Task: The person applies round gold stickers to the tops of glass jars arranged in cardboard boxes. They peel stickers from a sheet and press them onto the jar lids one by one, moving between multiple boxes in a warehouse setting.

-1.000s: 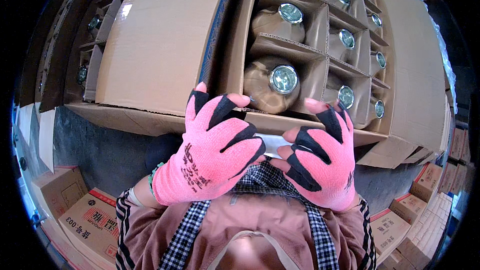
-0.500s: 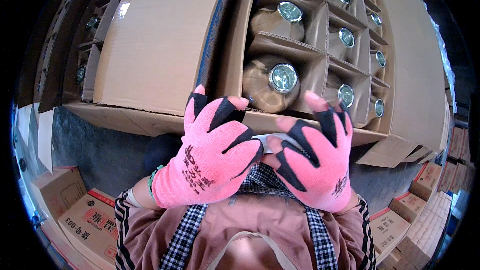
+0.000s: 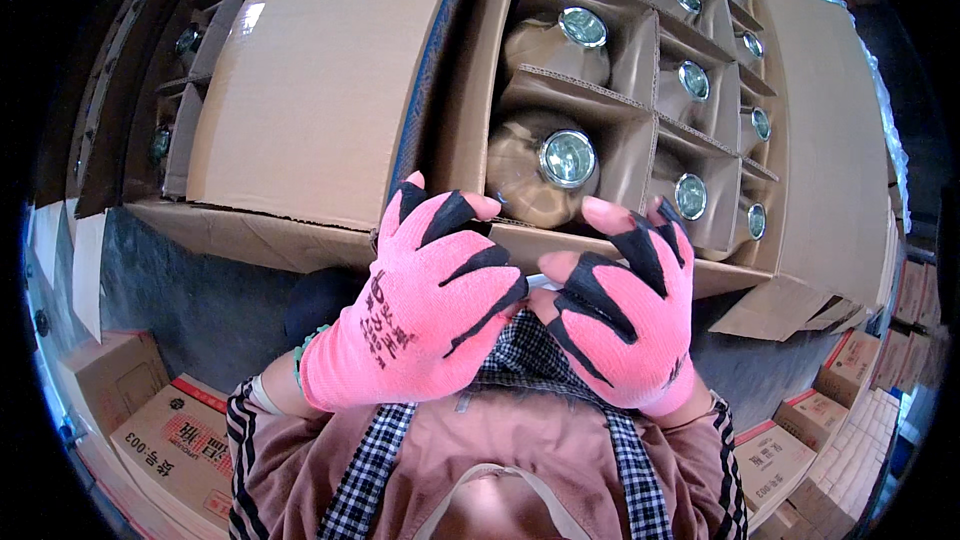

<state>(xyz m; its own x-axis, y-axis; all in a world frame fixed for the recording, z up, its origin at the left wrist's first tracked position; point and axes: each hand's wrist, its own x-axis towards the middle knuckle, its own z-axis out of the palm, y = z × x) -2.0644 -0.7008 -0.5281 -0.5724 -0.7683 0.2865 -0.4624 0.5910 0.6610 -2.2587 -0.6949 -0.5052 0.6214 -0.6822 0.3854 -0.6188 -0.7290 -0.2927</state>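
A thin, whitish strip or sheet (image 3: 543, 281) is held in the air between the two hands, just this side of the carton and in front of the person's chest. Only a small piece shows, so its shape and material cannot be told. The left hand (image 3: 415, 305), in a pink knitted glove with black patches and bare fingertips, curls inward and seems to pinch one end; the right hand (image 3: 632, 318), gloved alike, appears to pinch the other. (The exact contact is hidden behind the curled fingers.) Gripping from both sides probably steadies something so light, and the bare tips should help with feel. The upper fingers of both hands stand apart, clear of the strip.

Just beyond the fingertips sits a bulbous, mirror-like glass vessel (image 3: 520, 175) with a round, shiny mouth, in the near left compartment of an open brown cardboard carton (image 3: 738, 276). Crossed cardboard dividers (image 3: 628, 145) separate the vessels, presumably so that glass does not knock against glass. The broad right flap (image 3: 830, 140) is folded outward, leaving the mouths exposed. To the left lies another carton's flat tan flap (image 3: 320, 80); printed brown boxes (image 3: 170, 445) stand on the floor farther out.
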